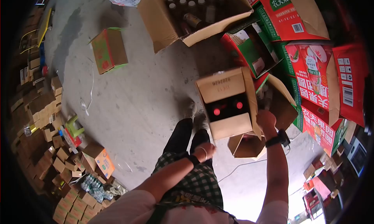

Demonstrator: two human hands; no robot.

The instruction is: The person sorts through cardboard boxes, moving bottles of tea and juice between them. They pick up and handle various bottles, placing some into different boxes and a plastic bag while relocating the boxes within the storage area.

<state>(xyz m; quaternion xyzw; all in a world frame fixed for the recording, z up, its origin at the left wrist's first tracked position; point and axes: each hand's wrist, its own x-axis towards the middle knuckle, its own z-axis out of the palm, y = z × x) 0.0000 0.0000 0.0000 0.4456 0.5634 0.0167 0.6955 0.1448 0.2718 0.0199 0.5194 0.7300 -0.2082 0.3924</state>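
Observation:
My right hand point(266, 120) is closed at the near edge of an open carton point(286, 115), with a pale, clear bottle point(268, 100) just beyond the fingers. What the fingers grip is hidden. My left hand point(206, 150) is curled in front of my apron, below a small brown box point(226, 126); I cannot make out anything inside it. Through the opening of that brown box, two dark bottles with red caps point(216, 112) show between its flaps. Another open carton point(245, 145) sits partly under it.
A large carton point(156, 21) of bottles with white caps stands ahead. Red and green cartons point(307, 68) are stacked on the right. One small box point(109, 50) lies on the concrete floor point(128, 107). Many boxes point(70, 208) and a green stool point(74, 126) line the left.

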